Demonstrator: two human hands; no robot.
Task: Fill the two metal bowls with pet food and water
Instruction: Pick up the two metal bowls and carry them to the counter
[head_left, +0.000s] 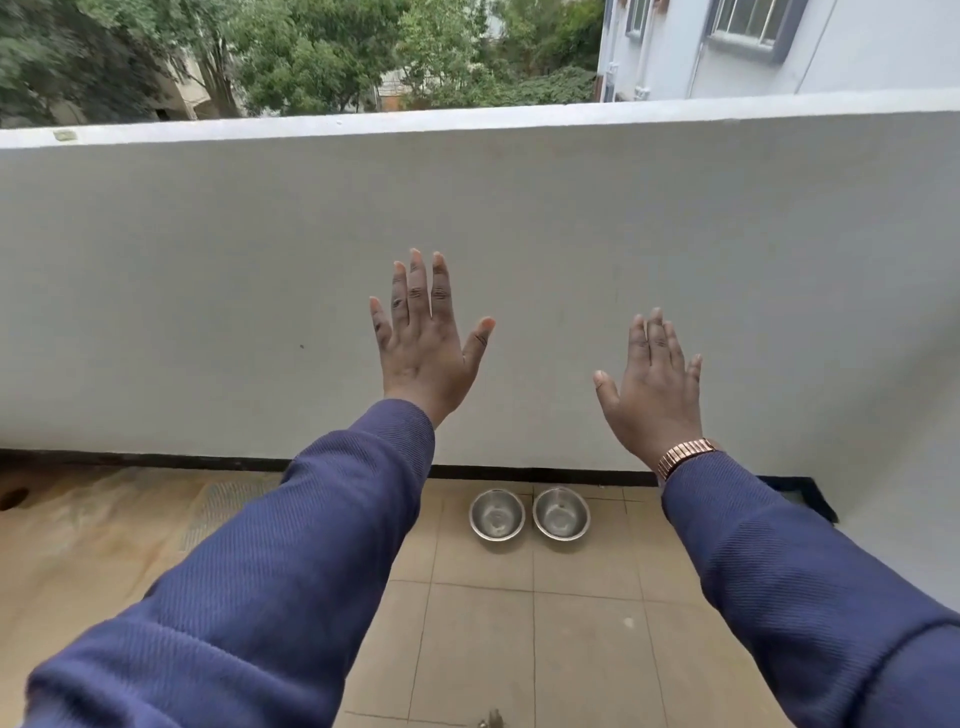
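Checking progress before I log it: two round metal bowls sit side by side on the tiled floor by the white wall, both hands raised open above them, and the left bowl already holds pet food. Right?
Not quite. The head view shows the left round metal bowl empty, like the right round metal bowl. The rest holds: side by side on the tiled floor by the white wall, left hand and right hand open.

A low grey wall (519, 234) is running across the middle. Tan floor tiles (571, 649) are lying at the bottom. Green trees (311, 52) are showing at the top, and a pale building (857, 47) with windows (748, 21) is standing upper right.
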